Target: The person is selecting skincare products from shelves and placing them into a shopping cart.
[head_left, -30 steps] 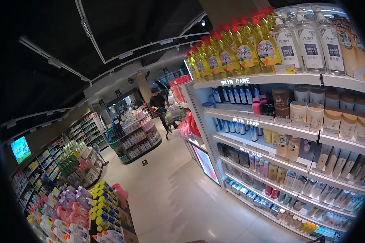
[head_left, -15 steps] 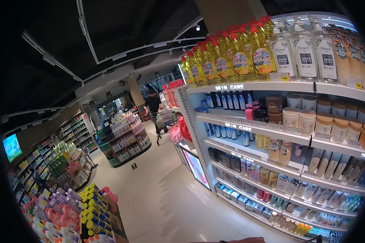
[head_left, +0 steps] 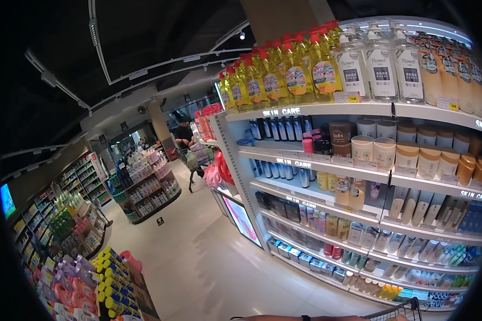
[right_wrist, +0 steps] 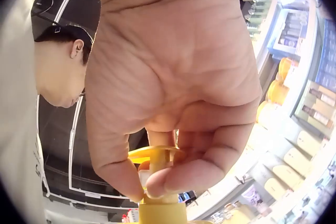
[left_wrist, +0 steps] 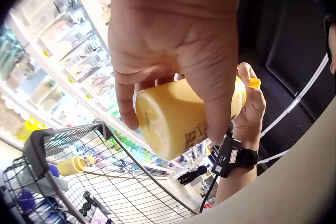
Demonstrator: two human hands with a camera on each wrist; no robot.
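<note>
In the left wrist view my left hand (left_wrist: 173, 121) grips the body of a yellow pump bottle (left_wrist: 157, 132), held on its side above a wire shopping cart (left_wrist: 79, 182). At the bottle's far end my right hand (left_wrist: 249, 100) holds the pump. Seen from the right wrist, my right hand (right_wrist: 147, 182) pinches the yellow pump head (right_wrist: 155, 155) between thumb and fingers. The head view shows only a strip of forearm (head_left: 305, 318) and the cart's corner (head_left: 399, 310) at the bottom edge.
A second yellow bottle (left_wrist: 71, 166) lies in the cart. Tall skin care shelves (head_left: 359, 171) fill the right side. A tiled aisle (head_left: 198, 257) runs ahead, with a detergent display (head_left: 107, 283) on the left. A person with a cart (head_left: 185, 136) stands far down the aisle.
The head view has swung right, so the shelves sit further left. My forearm and the cart's corner have come into view at the bottom edge.
</note>
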